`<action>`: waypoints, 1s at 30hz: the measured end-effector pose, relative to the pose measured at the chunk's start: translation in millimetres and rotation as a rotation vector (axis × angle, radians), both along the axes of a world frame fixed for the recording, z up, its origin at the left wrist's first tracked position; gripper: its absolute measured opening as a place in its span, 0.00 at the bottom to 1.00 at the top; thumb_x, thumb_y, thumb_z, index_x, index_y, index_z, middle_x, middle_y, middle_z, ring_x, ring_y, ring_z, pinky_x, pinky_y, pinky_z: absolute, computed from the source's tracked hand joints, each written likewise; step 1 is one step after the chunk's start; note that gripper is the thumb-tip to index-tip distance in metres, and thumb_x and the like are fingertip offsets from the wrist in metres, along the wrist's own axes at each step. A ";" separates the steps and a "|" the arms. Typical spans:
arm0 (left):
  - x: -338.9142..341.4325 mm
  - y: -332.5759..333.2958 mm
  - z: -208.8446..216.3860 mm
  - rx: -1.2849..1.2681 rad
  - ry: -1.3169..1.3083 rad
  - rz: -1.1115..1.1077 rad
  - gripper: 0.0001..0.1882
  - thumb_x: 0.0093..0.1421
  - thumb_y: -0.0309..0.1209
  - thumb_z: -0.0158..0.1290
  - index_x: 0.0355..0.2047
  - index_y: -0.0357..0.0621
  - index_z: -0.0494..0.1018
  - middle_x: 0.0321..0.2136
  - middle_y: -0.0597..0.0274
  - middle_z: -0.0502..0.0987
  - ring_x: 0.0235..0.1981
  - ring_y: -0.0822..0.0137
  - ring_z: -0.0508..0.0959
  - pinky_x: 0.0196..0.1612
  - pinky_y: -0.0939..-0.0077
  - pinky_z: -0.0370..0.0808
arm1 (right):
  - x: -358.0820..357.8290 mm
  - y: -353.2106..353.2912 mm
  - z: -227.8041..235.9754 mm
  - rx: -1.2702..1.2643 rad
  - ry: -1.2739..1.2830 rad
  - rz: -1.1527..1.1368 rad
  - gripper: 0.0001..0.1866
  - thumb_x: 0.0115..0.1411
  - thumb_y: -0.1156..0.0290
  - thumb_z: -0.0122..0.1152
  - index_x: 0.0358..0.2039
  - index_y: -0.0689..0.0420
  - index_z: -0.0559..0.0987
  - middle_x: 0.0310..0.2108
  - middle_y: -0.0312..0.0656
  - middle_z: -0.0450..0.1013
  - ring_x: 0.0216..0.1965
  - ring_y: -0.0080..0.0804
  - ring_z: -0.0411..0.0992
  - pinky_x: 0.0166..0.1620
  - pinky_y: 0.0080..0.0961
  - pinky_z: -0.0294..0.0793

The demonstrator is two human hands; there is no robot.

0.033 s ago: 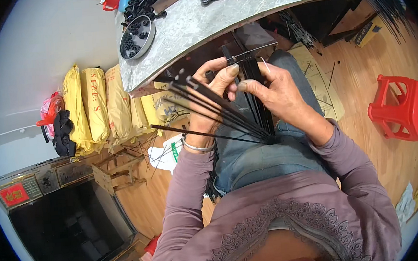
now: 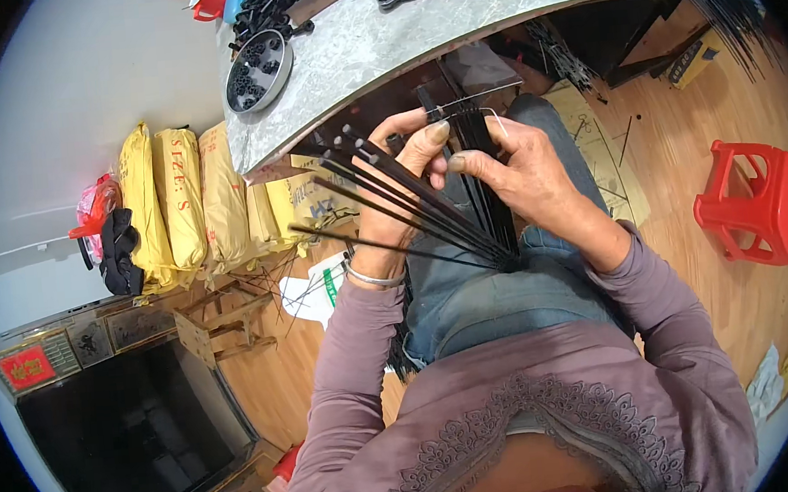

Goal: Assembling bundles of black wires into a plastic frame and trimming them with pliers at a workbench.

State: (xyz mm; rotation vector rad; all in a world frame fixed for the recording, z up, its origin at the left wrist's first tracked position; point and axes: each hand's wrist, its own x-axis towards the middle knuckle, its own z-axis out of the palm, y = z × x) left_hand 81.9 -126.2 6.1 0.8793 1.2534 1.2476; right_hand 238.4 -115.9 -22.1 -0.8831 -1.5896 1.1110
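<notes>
Just on the wearer's side of the gray table point(image 2: 351, 55), a row of black rods point(image 2: 493, 210) stands close-packed, tops by a thin wire point(image 2: 500, 89). The left hand point(image 2: 414, 152) pinches a dark rod end near the table's edge; the right hand point(image 2: 532, 175) grips the row, thumb across its front. That row looks gathered — while a fan of loose rods point(image 2: 427, 194), slanting left below the table, seems left to join; how many remain, I cannot tell. Left of the table, yellow sacks point(image 2: 180, 235) bear printed red lettering; farther left, a red panel point(image 2: 26, 366) shows gold characters.
</notes>
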 end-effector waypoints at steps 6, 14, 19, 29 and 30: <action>3.1 -3.0 -4.5 0.075 -0.077 0.009 0.12 0.56 0.26 0.59 0.39 0.34 0.73 0.20 0.62 0.73 0.18 0.75 0.71 0.19 0.84 0.67 | 10.3 10.7 13.0 -0.281 -0.338 0.259 0.12 0.58 0.63 0.60 0.34 0.59 0.82 0.27 0.35 0.77 0.29 0.17 0.70 0.35 0.19 0.70; 6.4 -3.1 -10.1 0.073 -0.311 -0.006 0.16 0.57 0.26 0.58 0.44 0.32 0.69 0.23 0.63 0.71 0.20 0.74 0.70 0.20 0.81 0.69 | 11.0 20.4 -12.0 -0.468 -0.042 0.415 0.14 0.60 0.61 0.59 0.33 0.60 0.82 0.28 0.33 0.77 0.33 0.18 0.72 0.39 0.17 0.70; 0.9 -4.2 -16.4 0.070 -0.412 -0.083 0.15 0.60 0.28 0.54 0.46 0.35 0.68 0.23 0.66 0.69 0.22 0.75 0.70 0.19 0.81 0.69 | 7.0 20.9 -23.8 -0.618 0.095 0.487 0.14 0.60 0.61 0.59 0.33 0.60 0.82 0.29 0.35 0.78 0.33 0.19 0.73 0.41 0.17 0.70; 9.0 -14.6 -7.0 0.088 -0.180 0.074 0.16 0.57 0.29 0.59 0.43 0.34 0.71 0.22 0.64 0.72 0.17 0.76 0.69 0.16 0.83 0.68 | 1.6 16.8 -26.8 -0.750 0.053 0.462 0.15 0.58 0.60 0.62 0.35 0.61 0.81 0.30 0.38 0.78 0.33 0.22 0.75 0.41 0.17 0.72; 6.4 -12.7 -10.5 0.100 -0.258 0.046 0.16 0.57 0.29 0.59 0.43 0.35 0.72 0.22 0.64 0.72 0.17 0.76 0.69 0.16 0.83 0.68 | 2.3 15.6 -25.0 -0.739 0.053 0.476 0.16 0.57 0.59 0.63 0.35 0.61 0.81 0.30 0.38 0.78 0.33 0.22 0.75 0.41 0.17 0.72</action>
